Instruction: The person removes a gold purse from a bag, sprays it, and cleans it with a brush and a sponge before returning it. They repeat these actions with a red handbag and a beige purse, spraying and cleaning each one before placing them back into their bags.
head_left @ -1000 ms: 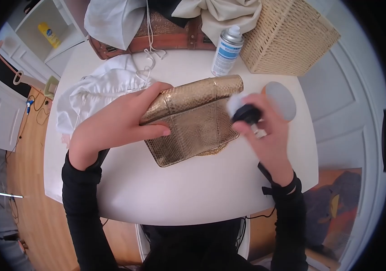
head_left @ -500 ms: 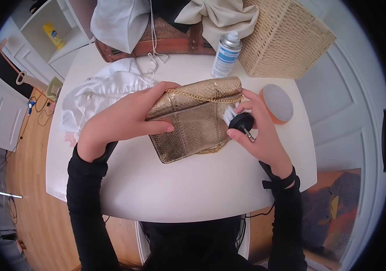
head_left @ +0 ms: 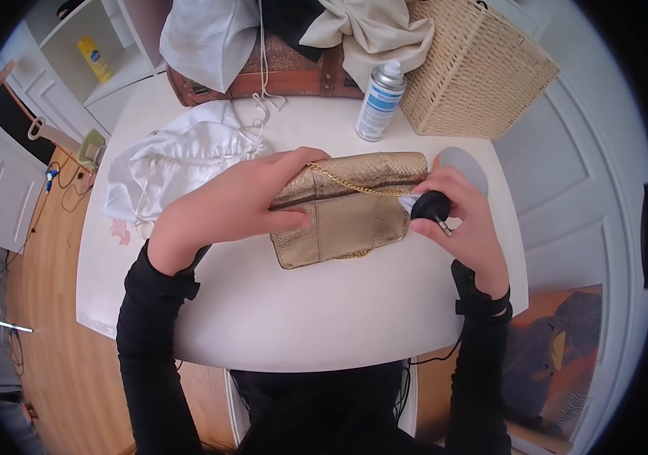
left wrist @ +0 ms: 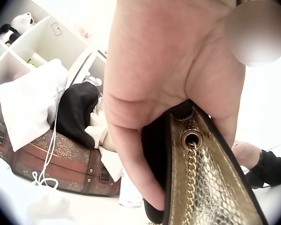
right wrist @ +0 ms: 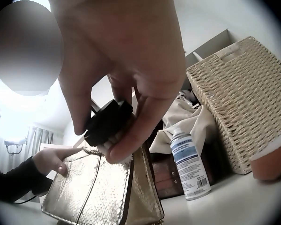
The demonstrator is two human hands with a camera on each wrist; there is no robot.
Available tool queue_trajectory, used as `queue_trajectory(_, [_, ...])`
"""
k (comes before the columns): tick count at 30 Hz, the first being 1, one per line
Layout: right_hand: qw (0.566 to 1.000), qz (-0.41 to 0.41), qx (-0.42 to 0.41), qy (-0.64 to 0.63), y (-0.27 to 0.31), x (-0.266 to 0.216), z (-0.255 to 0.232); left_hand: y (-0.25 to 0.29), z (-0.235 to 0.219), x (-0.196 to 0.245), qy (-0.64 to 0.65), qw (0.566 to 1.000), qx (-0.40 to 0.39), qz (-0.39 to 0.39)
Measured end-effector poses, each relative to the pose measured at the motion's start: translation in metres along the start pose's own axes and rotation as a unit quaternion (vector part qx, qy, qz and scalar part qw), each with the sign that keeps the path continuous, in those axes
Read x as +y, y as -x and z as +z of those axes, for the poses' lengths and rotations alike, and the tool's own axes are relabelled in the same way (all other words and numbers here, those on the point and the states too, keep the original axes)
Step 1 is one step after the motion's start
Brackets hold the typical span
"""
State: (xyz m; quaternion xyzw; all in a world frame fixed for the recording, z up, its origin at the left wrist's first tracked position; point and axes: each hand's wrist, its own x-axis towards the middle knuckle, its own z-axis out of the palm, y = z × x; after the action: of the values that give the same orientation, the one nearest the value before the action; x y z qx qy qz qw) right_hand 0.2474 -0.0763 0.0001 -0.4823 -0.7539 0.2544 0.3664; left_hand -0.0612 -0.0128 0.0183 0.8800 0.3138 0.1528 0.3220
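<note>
A gold snakeskin clutch bag (head_left: 347, 205) with a chain strap (head_left: 354, 185) lies on the white round table (head_left: 301, 318). My left hand (head_left: 244, 199) grips its left end, thumb on the front, fingers over the top edge; the left wrist view shows the bag (left wrist: 210, 187) close up under the palm. My right hand (head_left: 457, 216) pinches a small black-handled brush (head_left: 429, 205) with white bristles and holds it against the bag's right end. The right wrist view shows the brush (right wrist: 107, 124) touching the bag's top edge (right wrist: 103, 187).
A spray can (head_left: 379, 101) stands behind the bag, beside a wicker basket (head_left: 476, 68). An orange-rimmed round pad (head_left: 464, 167) lies by my right hand. A white dust bag (head_left: 180, 159) lies to the left. A brown trunk (head_left: 278, 72) with draped cloths sits at the back.
The bag has been turned and shifted right, its chain now lying across the front. My right hand with the brush has moved from the bag's face to its right end.
</note>
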Motion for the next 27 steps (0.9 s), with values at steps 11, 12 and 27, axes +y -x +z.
queue_trajectory(11, [0.992,-0.064,-0.016,0.106,-0.004,-0.029,-0.033,0.0,0.003,0.008,0.012,1.0,-0.018,-0.019])
queue_trajectory(12, [0.99,-0.078,-0.013,0.115,-0.011,-0.025,-0.033,0.0,0.004,0.009,0.006,0.999,-0.01,-0.035])
queue_trajectory(27, [0.987,0.101,0.046,-0.113,-0.016,0.038,-0.014,-0.006,0.004,0.003,-0.015,1.0,0.013,0.001])
